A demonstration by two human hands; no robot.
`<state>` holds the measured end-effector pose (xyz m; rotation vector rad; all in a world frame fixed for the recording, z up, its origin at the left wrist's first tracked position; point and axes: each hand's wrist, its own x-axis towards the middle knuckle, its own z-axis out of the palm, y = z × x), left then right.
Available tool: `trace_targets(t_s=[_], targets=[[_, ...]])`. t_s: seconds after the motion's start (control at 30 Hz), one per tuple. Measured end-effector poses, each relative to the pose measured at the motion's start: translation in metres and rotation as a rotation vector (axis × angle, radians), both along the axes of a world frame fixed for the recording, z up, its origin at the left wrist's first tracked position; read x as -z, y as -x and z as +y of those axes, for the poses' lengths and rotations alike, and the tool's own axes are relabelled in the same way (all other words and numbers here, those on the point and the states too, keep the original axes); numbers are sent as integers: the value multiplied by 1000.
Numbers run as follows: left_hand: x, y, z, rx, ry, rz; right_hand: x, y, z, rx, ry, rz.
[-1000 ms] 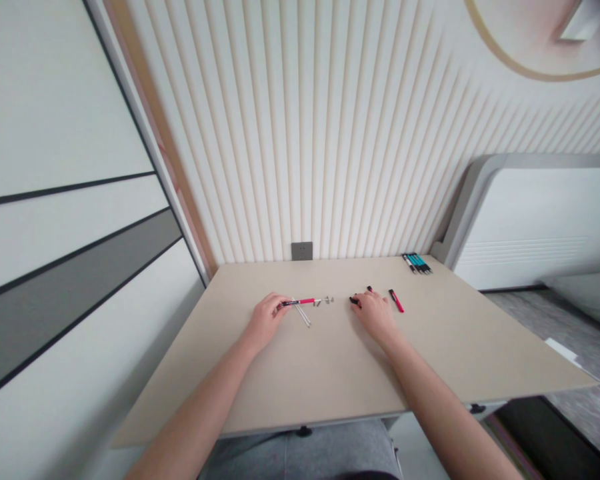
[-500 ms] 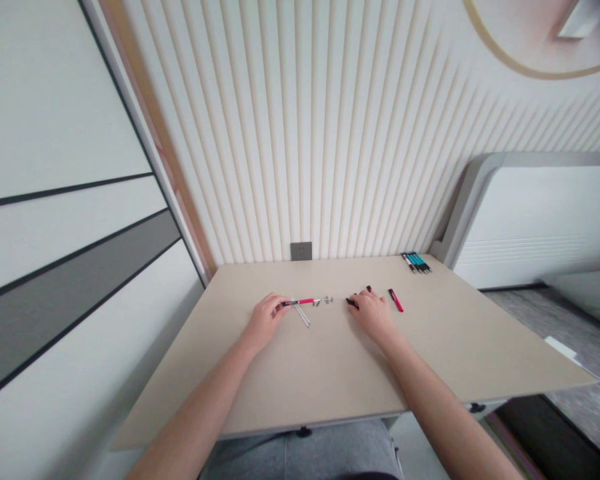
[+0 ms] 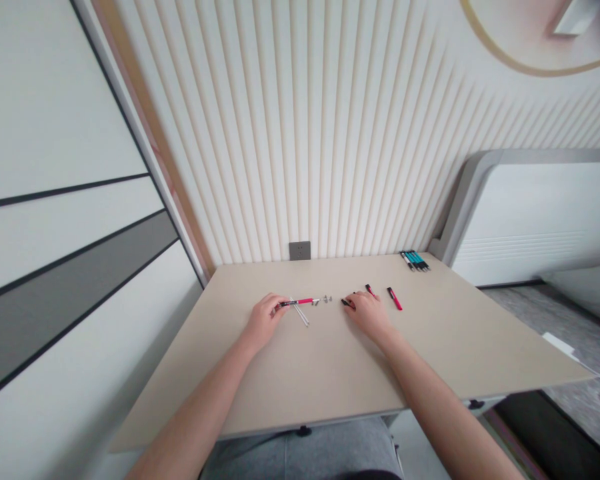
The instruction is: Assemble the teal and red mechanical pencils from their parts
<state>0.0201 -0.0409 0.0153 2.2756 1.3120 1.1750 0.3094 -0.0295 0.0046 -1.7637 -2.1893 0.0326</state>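
While the left hand pinches a red-and-black pen by its black end, the right hand lies palm down on the table, fingers curled round a black piece. Left grip: closed on the pen, which lies roughly level, red section pointing right, thin pale tip sticking out of that end. Right grip: closed on the black piece, one end poking out past the fingers toward the left hand. Probably a pen part, but most of it is covered by the fingers, so can't confirm.

Between the hands: small metal bits in a loose group, some just beside the pale tip. Thin white rods lie at a slant under or right beside the held pen; too small to tell which, or whether they touch it.

Just beyond the right hand is a red piece with a black end, partly hidden by the hand. Right of that, well clear of the fingers, a second red-and-black piece lies slanted. Far right corner of the table: a row of teal-and-black pens, side by side, a white-and-black pen at its left end.
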Motion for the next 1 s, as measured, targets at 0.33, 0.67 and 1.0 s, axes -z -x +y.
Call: trace_targets(t_s=[0.33,0.67,1.0], targets=[[0,1,0,-20,25,-12,-6,1,-1,-131,-304,241],[-1,0,0,-26,29,-14,-10,6,-6,-212,-288,261],[0,-1,-1,34,6,5,-11,16,-10,-323,-203,286]])
